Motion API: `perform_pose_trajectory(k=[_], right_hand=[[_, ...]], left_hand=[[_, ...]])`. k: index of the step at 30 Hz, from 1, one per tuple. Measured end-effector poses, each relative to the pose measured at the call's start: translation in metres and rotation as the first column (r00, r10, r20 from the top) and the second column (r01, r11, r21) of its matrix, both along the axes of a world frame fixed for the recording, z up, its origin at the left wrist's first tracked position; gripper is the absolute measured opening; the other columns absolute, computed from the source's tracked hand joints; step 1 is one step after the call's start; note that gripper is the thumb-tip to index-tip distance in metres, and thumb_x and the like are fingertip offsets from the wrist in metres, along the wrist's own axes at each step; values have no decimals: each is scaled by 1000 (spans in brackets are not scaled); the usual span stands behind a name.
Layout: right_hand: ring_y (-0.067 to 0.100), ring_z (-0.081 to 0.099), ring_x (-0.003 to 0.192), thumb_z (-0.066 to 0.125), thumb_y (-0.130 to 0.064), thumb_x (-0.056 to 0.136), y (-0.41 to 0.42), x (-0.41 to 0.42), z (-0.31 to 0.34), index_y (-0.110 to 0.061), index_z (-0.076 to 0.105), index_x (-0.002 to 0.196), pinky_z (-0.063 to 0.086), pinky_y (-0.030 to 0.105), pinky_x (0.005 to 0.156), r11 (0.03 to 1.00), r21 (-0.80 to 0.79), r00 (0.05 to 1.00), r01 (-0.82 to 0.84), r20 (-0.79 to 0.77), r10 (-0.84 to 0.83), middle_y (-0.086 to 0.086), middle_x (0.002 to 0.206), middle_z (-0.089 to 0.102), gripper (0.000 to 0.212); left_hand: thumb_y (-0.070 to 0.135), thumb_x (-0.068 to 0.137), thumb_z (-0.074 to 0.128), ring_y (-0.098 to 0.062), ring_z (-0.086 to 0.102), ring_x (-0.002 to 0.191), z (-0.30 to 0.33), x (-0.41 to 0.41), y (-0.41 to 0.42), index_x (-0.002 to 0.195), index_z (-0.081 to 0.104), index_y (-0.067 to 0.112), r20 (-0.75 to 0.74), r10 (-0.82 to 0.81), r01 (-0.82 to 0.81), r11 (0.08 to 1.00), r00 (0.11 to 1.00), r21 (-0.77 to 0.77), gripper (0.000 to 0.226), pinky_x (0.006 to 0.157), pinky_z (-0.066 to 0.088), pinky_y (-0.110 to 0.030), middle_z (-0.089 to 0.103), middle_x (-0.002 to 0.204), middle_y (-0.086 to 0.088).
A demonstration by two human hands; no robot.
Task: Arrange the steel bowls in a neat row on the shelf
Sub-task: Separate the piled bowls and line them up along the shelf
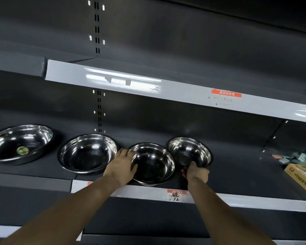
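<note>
Several shiny steel bowls stand side by side on a dark shelf [42, 171]. The largest bowl [19, 143], with a round sticker inside, is at the far left. A second bowl [87, 153] sits to its right. My left hand [121, 165] grips the left rim of the third bowl [153, 164], which reaches the shelf's front edge. My right hand [195, 172] pinches the near rim of the smallest bowl [190, 151] at the right end, tilted toward me.
An upper shelf [166, 89] with an orange price label overhangs the bowls. A price tag [176, 195] hangs on the front edge below my hands. A yellow carton [302, 177] and small boxes lie at the far right.
</note>
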State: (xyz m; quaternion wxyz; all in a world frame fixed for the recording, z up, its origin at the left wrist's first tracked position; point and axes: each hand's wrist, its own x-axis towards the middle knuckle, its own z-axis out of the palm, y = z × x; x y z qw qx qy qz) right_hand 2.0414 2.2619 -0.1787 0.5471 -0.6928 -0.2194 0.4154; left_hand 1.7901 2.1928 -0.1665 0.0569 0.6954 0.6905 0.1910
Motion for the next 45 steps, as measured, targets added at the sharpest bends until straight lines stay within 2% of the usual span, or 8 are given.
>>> perform_pose_trajectory(k=[2,8,17,22,27,30,32,45], right_hand=[[19,64,49,52,-13,95,2,1,0,0,42,127,51,29,46,1000,-3,1000,11,-22,-11,17,88,69,36],[17,65,46,49,-7,95,6,7,1,3,53,127,52,24,40,1000,-18,999,-16,-29,15,23,102,72,34],[17,66,50,45,-10,96,-1,18,26,-4,41,132,50,22,42,981,162,993,105,31,-111,17,98,68,37],[14,65,46,49,-11,95,-10,0,39,-9,48,113,50,21,41,971,238,997,-24,81,5,11,73,71,18],[29,73,75,50,-13,92,-20,-26,40,-6,56,112,61,40,66,938,239,960,-251,183,210,19,93,73,21],[10,63,50,49,-12,91,-26,-37,37,-3,60,108,50,24,44,927,185,934,-327,215,287,8,72,69,23],[9,55,41,47,-11,92,-31,-42,35,1,62,107,44,22,40,921,141,921,-363,203,332,7,64,66,25],[12,51,43,45,-9,93,-63,-38,26,0,61,107,42,23,42,850,8,813,-526,299,500,8,63,64,23]], left_hand=[[38,97,48,-21,23,144,0,0,2,147,33,19,-5,11,-11,1000,1000,-4,56,113,37,-34,35,147,-3],[38,96,49,-24,24,144,1,4,5,146,35,16,-15,27,-28,999,1000,-19,56,115,34,-35,37,146,-5],[38,96,49,-25,24,144,2,3,1,149,31,17,-16,32,-32,999,999,-25,60,116,31,-36,37,146,-5],[38,97,47,-24,32,139,10,2,-1,148,31,15,14,78,-78,997,997,0,58,114,35,-37,41,142,-5],[38,99,44,-27,28,142,20,-6,-7,155,15,10,49,159,-160,987,986,10,68,113,36,-39,33,150,-10],[35,100,41,-27,24,144,23,-12,-12,155,14,12,80,169,-169,986,982,-1,66,114,34,-41,30,154,-9],[30,100,39,-27,23,145,23,-17,-15,155,15,12,86,167,-167,986,982,-6,63,115,34,-41,29,155,-8],[14,96,40,-26,17,148,9,-18,-30,156,13,12,84,137,-135,990,987,-35,66,114,33,-38,25,157,-6]])
